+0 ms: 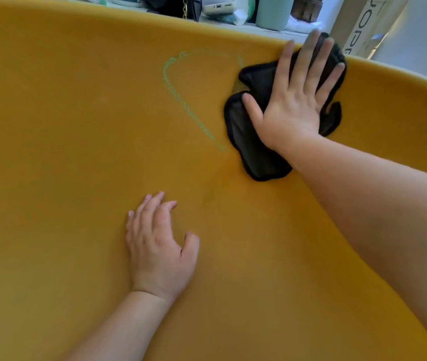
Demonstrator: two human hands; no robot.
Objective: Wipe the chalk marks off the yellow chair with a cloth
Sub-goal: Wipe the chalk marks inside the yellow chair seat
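The yellow chair [63, 152] fills nearly the whole view, its curved back rising to a rim at the top. A green chalk mark [181, 100] runs as a looping line across the upper middle of the back; its upper right part looks faint. My right hand [293, 105] lies flat with fingers spread, pressing a black cloth [254, 152] against the chair back just right of the mark, near the rim. My left hand [160, 246] rests on the chair surface lower down, fingers slightly curled, holding nothing.
Beyond the chair's rim stand a pale green bottle [272, 11], a black bag with a chain [189, 6], other small clutter and a white cardboard box [363, 27] at the upper right.
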